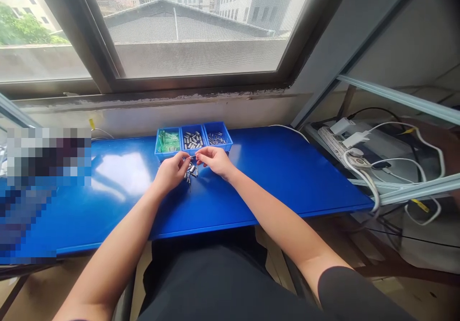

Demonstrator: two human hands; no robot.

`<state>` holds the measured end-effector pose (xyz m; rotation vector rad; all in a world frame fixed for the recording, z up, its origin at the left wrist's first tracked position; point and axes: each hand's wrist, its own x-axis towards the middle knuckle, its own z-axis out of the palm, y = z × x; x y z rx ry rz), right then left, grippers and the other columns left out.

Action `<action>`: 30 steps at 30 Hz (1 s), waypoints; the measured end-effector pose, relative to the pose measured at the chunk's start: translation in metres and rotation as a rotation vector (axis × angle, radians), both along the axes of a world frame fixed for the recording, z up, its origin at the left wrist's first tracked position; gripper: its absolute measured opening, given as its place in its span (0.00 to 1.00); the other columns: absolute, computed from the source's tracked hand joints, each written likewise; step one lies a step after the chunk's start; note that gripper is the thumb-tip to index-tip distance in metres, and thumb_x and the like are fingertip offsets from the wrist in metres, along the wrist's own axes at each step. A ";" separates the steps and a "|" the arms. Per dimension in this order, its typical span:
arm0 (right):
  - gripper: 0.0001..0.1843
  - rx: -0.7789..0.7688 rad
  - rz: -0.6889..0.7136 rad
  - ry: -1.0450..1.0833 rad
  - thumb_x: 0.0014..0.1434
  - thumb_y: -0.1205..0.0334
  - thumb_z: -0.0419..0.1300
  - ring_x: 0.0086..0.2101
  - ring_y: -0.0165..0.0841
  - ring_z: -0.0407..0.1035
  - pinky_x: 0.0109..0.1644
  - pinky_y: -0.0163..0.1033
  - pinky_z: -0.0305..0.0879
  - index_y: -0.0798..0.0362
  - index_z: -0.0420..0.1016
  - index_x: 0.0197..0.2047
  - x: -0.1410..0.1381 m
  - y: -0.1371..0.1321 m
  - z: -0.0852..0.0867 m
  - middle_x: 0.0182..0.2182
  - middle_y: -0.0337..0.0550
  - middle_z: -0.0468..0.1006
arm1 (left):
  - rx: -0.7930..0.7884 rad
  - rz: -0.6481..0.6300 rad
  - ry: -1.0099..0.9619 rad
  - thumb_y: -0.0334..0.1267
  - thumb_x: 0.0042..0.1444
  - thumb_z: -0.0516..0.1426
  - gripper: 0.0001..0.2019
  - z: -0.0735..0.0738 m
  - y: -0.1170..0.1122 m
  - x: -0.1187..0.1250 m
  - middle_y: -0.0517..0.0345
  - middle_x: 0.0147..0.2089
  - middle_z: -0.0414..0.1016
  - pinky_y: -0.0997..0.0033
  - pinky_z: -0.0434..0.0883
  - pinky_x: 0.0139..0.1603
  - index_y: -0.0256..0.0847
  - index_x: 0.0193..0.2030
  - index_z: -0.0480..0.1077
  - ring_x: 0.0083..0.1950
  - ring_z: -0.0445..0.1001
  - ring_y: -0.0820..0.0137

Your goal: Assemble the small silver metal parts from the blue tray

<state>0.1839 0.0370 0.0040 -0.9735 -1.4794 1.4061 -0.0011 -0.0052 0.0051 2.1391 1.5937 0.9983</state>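
Blurred patch: a pixelated block covers the far left of the glossy blue tabletop (118,201); I cannot tell what lies under it.

Green bin: the left compartment of the blue plastic three-part tray (193,140) holds small green parts (167,141), heaped, untouched.

Middle bin: short silver metal sleeves (192,140), lying in rough rows.

My left hand: my left hand (173,171) rests on the tabletop just in front of the tray, fingers curled in and tips pinched together. Something small seems to be between them, but it is too small for me to be sure.

Loose pile: a small scatter of silver and dark metal pieces (191,170) lies on the table between my two hands, touching the left fingertips, apart from the tray.

My right hand: my right hand (214,159) hovers just over the pile, thumb and forefinger closed toward the left hand's tips; whether they clamp a piece I cannot tell.

Right bin: thin grey metal pins (217,139), loosely piled.

Step in hand: by my judgement, I am mating two small pieces at the fingertips, over the pile, midway through a batch.

Next move calls for: fine alignment of both pinches, steady wrists on the table, and a light push so that nothing skitters off.

Far right: a white power strip with white cables (345,144) sits on a grey shelf, well apart from my work.
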 end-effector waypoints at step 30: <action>0.15 -0.032 -0.445 0.094 0.52 0.53 0.66 0.32 0.31 0.73 0.30 0.33 0.67 0.54 0.74 0.39 0.007 0.012 -0.003 0.34 0.43 0.79 | -0.047 -0.003 0.040 0.42 0.62 0.53 0.08 0.003 -0.002 0.002 0.65 0.22 0.66 0.74 0.59 0.28 0.44 0.43 0.71 0.24 0.65 0.73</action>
